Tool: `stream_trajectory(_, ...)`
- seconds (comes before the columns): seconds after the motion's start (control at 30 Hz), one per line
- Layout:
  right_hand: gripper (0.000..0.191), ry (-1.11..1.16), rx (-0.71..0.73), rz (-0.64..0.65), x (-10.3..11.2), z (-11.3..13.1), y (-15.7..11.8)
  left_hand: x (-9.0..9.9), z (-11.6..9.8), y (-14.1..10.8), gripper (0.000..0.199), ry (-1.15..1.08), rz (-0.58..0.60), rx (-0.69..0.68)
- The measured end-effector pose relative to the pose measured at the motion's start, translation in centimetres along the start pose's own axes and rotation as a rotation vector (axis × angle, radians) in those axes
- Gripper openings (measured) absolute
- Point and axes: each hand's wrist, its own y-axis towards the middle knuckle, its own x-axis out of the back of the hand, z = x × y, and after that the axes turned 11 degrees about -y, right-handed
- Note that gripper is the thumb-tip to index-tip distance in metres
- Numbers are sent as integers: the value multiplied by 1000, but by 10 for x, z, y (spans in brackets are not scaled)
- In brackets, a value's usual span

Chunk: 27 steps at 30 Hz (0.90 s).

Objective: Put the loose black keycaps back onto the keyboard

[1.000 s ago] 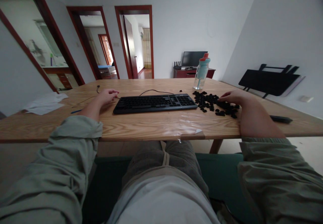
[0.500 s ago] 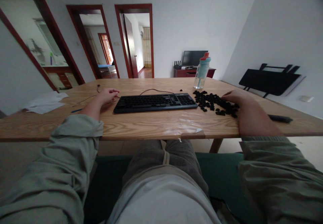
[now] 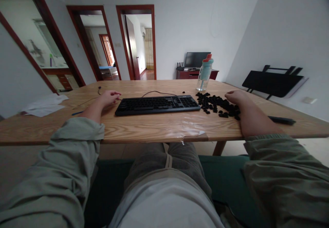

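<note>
A black keyboard [image 3: 157,105] lies across the middle of the wooden table. My left hand [image 3: 109,98] rests at its left end, fingers loosely curled and a little apart, with nothing visible in them. Right of the keyboard spreads a pile of small loose black keycaps [image 3: 212,102]. Over the right side of this pile is my right hand [image 3: 236,98], its fingers bent and drawn together. Whatever may be between those fingertips is too small to make out. One single keycap [image 3: 183,92] sits apart, behind the keyboard.
A clear bottle with a red and teal top [image 3: 205,73] stands behind the keycaps. A long black object [image 3: 282,120] lies beyond my right wrist. White paper or cloth [image 3: 46,105] and a thin blue item [image 3: 77,112] are at left. A cable [image 3: 160,92] runs behind the keyboard.
My right hand has lifted slightly off the keycaps. My left hand keeps its place by the keyboard. The whole view has shifted a little.
</note>
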Motion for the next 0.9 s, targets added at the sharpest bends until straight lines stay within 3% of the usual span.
stream_trajectory(0.17,42,15,112,48,-15,19,3,-2,-2,-3,36,27,13,-7)
stream_trajectory(0.33,31,-44,111,28,-18,16,6,-3,-7,-6,33,17,0,31)
stream_trajectory(0.63,45,-98,70,-87,-26,8,19,-2,4,2,33,18,-14,-19)
stream_trajectory(0.7,49,-120,122,-50,-30,9,23,-2,5,3,33,17,-14,-16)
stream_trajectory(0.8,39,-125,162,61,-35,10,27,-2,5,3,33,20,-2,-19)
stream_trajectory(0.9,38,-88,96,14,-35,8,25,-2,4,1,33,17,-6,3)
